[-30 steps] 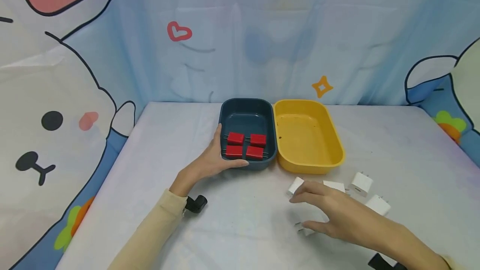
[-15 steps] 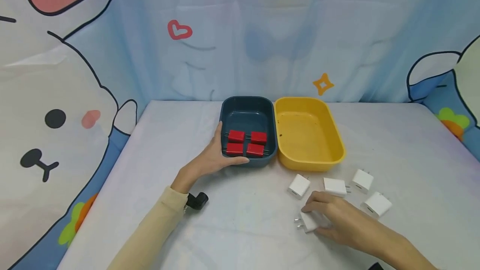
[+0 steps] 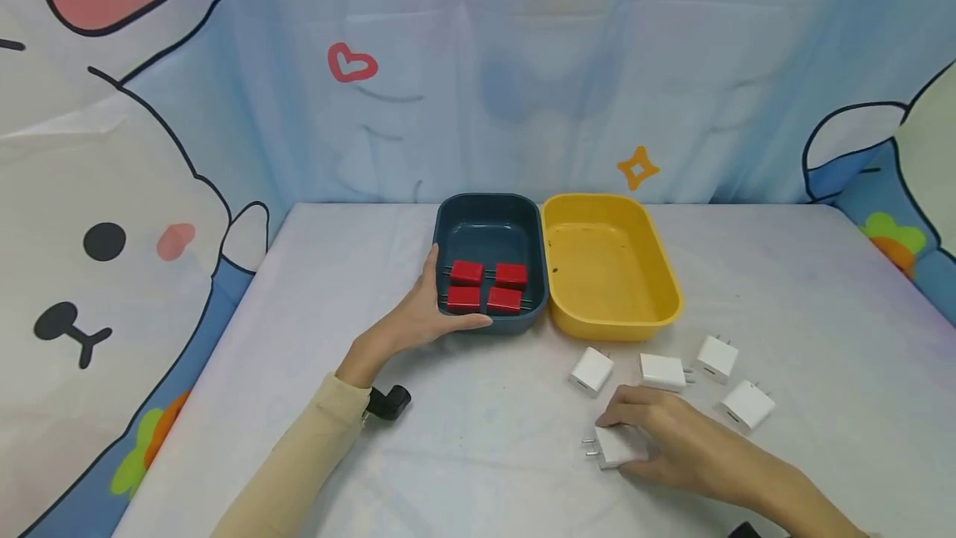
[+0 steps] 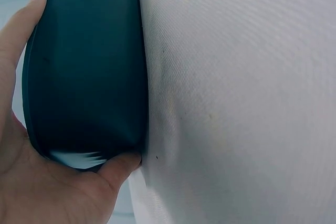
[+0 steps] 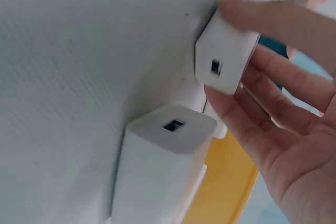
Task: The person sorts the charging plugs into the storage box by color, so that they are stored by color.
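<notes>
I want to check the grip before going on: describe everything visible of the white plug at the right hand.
The white plug is a smooth, plastic-looking block; two metal prongs point left in the head view, and a dark slot shows in one end in the right wrist view. The right hand pinches it, covering part. It is low over the white tabletop; whether it touches that, I cannot tell.

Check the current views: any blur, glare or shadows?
Head: fairly even light, faint glints in the blue tray, faint shadow below the right hand. Left wrist: tray wall very dark, tablecloth weave readable. Right wrist: thumb and held white charger slightly soft.
</notes>
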Demonstrator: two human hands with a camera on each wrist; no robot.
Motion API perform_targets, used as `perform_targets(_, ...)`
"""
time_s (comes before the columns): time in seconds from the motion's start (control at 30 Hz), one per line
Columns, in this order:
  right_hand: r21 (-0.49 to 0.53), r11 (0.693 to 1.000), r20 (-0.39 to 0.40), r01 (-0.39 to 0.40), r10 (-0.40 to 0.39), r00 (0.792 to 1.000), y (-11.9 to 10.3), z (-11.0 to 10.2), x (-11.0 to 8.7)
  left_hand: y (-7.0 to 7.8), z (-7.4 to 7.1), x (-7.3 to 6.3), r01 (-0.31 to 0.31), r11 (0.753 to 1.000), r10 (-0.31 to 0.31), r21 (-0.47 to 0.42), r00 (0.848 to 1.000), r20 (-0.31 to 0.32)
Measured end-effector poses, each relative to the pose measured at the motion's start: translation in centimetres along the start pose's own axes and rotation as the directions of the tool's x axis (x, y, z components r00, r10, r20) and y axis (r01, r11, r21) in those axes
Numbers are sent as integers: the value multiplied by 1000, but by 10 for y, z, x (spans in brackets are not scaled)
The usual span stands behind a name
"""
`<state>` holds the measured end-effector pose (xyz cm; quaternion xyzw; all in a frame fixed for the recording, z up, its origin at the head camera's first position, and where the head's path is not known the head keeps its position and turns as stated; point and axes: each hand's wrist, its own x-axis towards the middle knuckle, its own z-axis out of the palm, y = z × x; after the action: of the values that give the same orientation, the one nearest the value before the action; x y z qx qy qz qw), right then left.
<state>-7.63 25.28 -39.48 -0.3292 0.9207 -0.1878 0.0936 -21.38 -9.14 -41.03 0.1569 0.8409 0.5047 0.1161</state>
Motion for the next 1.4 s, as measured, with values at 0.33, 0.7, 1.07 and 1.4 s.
perform_targets(0.33, 15, 999, -192, -36, 39, 981, -1, -63, 11, 1, 1, -1, 1, 1000, -1, -12, 1000, -6)
perform_targets(0.7, -50, 999, -455, -14, -10, 891, 39, -84, 69, -1, 1, -1, -25, 999, 25, -31, 1000, -5)
perform_targets(1.07, 74, 991, -269, -113, 129, 954, 75, -57, 113, 0, 3, -3, 6, 1000, -6, -11, 1000, -12)
perform_targets(1.4, 69, 993, -193, -99, 110, 975, 78, -50, 131, -1, 2, -2, -6, 1000, 5, -29, 1000, -13)
